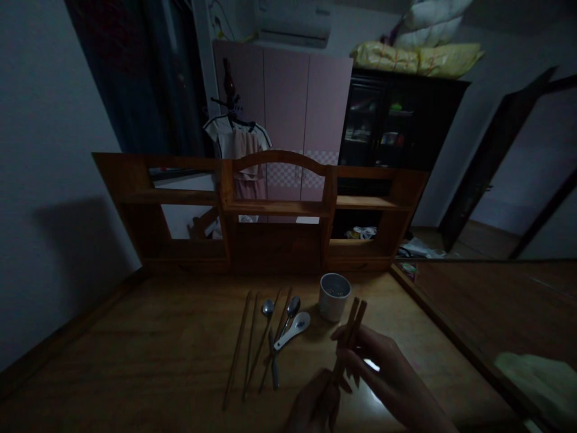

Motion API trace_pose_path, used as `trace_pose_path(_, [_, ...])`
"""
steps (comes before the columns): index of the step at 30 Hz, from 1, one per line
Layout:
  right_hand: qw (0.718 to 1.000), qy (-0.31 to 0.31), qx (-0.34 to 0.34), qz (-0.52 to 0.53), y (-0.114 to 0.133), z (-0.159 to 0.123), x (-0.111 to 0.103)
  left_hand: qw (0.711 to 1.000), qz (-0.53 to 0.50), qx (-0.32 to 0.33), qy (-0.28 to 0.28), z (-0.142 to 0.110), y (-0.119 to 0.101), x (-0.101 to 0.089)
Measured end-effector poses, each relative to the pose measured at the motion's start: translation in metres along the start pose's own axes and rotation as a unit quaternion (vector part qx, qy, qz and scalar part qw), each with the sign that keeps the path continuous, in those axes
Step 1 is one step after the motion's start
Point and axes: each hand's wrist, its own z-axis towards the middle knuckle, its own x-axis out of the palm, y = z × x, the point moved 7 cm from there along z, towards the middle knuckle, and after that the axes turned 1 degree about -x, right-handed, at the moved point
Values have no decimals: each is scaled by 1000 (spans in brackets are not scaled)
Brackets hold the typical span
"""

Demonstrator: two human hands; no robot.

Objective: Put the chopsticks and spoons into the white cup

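Note:
My right hand (372, 358) grips a pair of wooden chopsticks (353, 322), their upper ends sticking out above the fingers. Below it, my left hand (316, 402) is closed around the lower part of the same chopsticks, whose bottom ends are hidden. Just beyond my right hand stands a white cup (332, 305) with a grey inside. To the left lie several loose chopsticks (237, 352), roughly side by side. A metal spoon (267, 308), a second metal spoon (293, 307) and a white ceramic spoon (297, 326) rest among them, partly overlapping.
A wooden shelf unit (274, 207) runs along the back of the wooden table (171, 337). A wall (54, 198) borders the table on the left. Past the table's raised right edge (451, 337) is a brown surface with a pale bag (536, 382). The room is dim.

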Motion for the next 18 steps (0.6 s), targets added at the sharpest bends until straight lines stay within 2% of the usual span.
trace_pose_path(3, [998,8,-35,-45,11,-4,-6,985,104,130,44,8,-28,10])
trace_pose_path(5, [996,12,-58,-72,13,-4,-7,971,141,184,62,12,-34,12])
trace_pose_path(8, [993,23,-80,-86,9,-5,-4,967,166,185,63,18,-25,10])
trace_pose_path(13, [992,24,-73,-96,1,-2,-2,963,184,180,76,22,-11,8])
trace_pose_path(15, [991,17,-68,-110,2,1,-4,958,199,201,45,17,-12,1])
trace_pose_path(18, [992,28,-58,-108,7,11,-14,941,247,222,-69,-3,-21,-24])
